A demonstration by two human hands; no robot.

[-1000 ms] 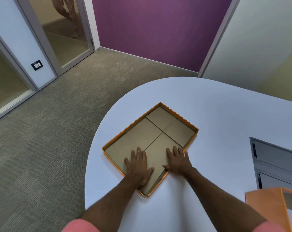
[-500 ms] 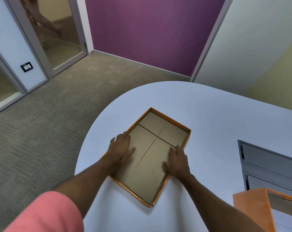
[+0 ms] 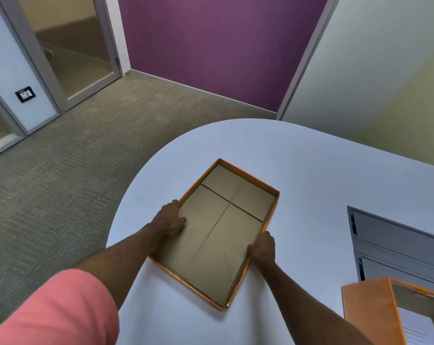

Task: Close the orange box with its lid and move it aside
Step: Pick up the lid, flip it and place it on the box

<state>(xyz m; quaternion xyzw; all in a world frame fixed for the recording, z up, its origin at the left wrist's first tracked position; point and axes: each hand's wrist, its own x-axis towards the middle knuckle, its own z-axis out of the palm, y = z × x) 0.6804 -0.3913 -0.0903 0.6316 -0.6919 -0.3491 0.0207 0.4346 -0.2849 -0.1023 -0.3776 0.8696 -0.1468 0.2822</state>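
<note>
A shallow orange lid lies upside down on the white table, its brown cardboard inside facing up. My left hand grips its left long rim, thumb inside and fingers outside. My right hand is curled over the right long rim. The lid rests on the table between my hands. The orange box stands open at the bottom right, partly cut off by the frame, with white paper inside it.
A grey drawer unit stands to the right, just beyond the orange box. The table's rounded edge runs close to my left hand, with carpet floor below. Walls and a glass door are farther back.
My hands went from lying flat inside the lid's near corner to gripping its two long rims. The lid has turned slightly and sits more lengthwise in front of me.
</note>
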